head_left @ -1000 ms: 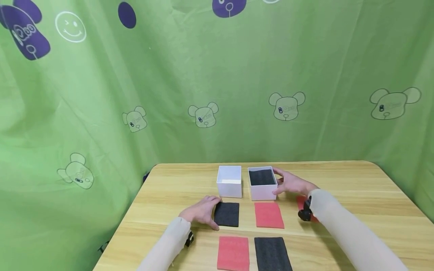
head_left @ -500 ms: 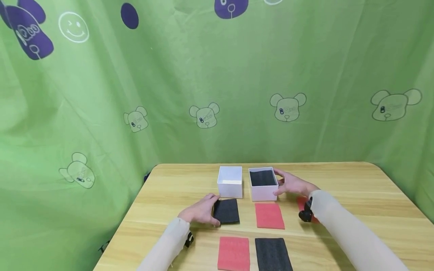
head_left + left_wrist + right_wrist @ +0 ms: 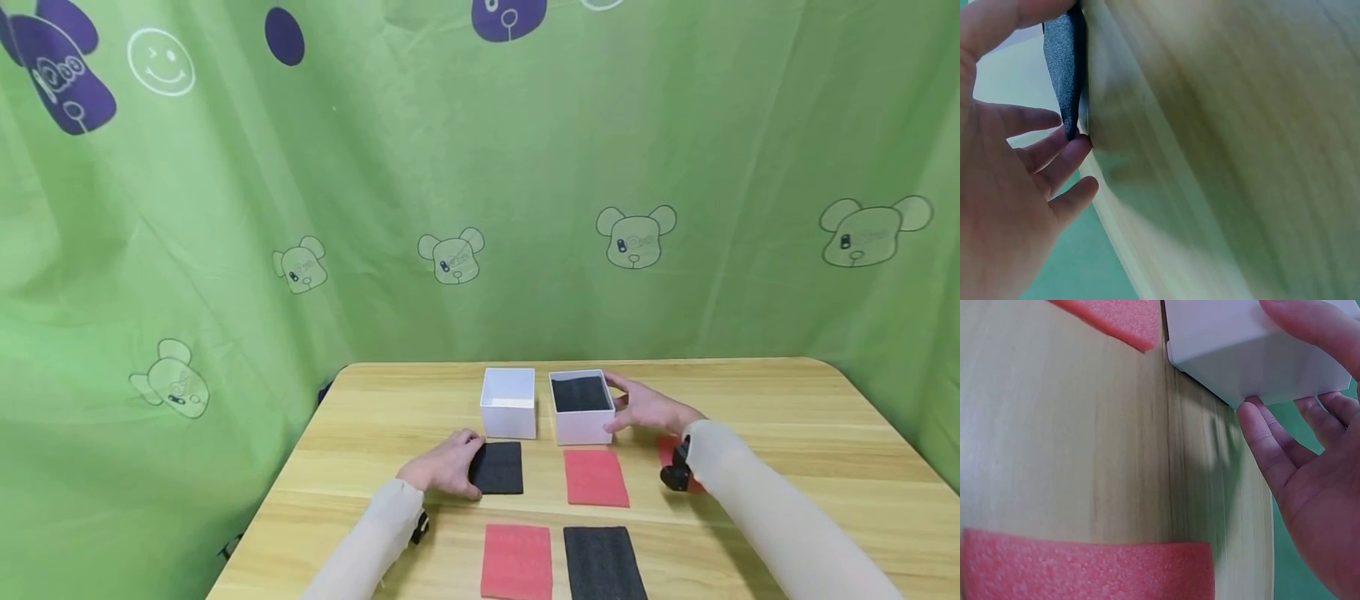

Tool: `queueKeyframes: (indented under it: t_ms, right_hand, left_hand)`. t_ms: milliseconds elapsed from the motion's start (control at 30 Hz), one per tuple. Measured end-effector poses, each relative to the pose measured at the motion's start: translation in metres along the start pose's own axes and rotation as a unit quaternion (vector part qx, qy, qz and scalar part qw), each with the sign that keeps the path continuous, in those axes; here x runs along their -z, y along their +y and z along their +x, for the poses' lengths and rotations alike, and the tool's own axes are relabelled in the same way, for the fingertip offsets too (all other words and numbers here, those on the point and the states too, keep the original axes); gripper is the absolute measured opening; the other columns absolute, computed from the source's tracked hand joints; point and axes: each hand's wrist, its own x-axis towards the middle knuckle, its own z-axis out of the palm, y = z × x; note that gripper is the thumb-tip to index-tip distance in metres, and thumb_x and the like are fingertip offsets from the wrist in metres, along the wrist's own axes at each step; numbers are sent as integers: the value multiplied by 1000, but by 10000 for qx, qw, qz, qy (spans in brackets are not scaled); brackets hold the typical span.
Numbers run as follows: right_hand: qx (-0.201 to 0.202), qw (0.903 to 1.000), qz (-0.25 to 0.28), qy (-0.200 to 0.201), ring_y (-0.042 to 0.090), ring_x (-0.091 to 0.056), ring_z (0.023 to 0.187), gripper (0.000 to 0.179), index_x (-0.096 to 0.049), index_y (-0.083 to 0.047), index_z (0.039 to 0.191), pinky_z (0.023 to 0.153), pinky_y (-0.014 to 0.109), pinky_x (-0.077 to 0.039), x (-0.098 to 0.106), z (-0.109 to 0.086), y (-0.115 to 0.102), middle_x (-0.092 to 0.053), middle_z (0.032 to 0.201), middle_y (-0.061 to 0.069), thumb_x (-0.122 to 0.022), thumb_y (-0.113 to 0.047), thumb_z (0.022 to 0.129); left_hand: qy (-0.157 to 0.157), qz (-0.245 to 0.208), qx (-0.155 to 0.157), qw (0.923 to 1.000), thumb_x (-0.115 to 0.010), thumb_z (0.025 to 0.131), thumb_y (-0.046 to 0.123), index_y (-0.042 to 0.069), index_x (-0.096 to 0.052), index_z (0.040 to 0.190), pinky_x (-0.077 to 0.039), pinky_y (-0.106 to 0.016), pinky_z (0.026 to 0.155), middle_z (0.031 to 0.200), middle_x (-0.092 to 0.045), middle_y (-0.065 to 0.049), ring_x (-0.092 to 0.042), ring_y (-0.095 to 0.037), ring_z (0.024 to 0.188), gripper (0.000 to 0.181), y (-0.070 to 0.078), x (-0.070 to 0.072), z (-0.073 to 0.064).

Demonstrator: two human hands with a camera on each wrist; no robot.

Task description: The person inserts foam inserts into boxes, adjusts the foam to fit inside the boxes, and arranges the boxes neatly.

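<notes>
My left hand [image 3: 446, 467] holds a black foam square [image 3: 501, 468] between thumb and fingers at its left side. In the left wrist view, the edge of this foam [image 3: 1065, 62] spans from the thumb to the fingertips, close to the wooden surface. At the right, my right hand [image 3: 648, 407] grips a white open-topped box [image 3: 583, 428], with the thumb on the near side and fingers farther back. Inside that box lies another black foam square [image 3: 581, 393]. The right wrist view shows the thumb and fingers against the box wall [image 3: 1241, 369].
A second white box [image 3: 508, 422] stands left of the gripped one, with bare inside walls showing. Red foam squares lie in front of the right box [image 3: 596, 477], near the front edge [image 3: 516, 560] and under the right forearm [image 3: 666, 450]. Another black square [image 3: 604, 562] lies nearest.
The left hand has drawn in its thumb on the black foam square. The square tilted, then straightened and shifted slightly left and away from me. The right hand and its box stay in place.
</notes>
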Motion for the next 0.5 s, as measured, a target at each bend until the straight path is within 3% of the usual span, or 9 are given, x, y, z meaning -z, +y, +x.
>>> queueKeyframes:
  t_ms: [233,500]
  right_hand:
    - [80,9999,53,-62,43,-42,122,112,-4,-1,151,103,57,-29,1,0,1,-7,153,25,-82,-6,69]
    - [-13,10000,54,-25,45,-38,125,113,-4,-3,151,104,59,-25,1,0,2,-8,154,23,-82,-8,69]
  left_hand:
    - [-120,58,102,9999,-83,63,46,5,-39,142,-37,-32,102,138,-41,-7,-41,-21,122,99,1,-1,2]
    - [-238,599,33,9979,-83,61,52,12,-43,140,-38,-32,100,135,-46,-2,-43,-20,119,97,8,6,8]
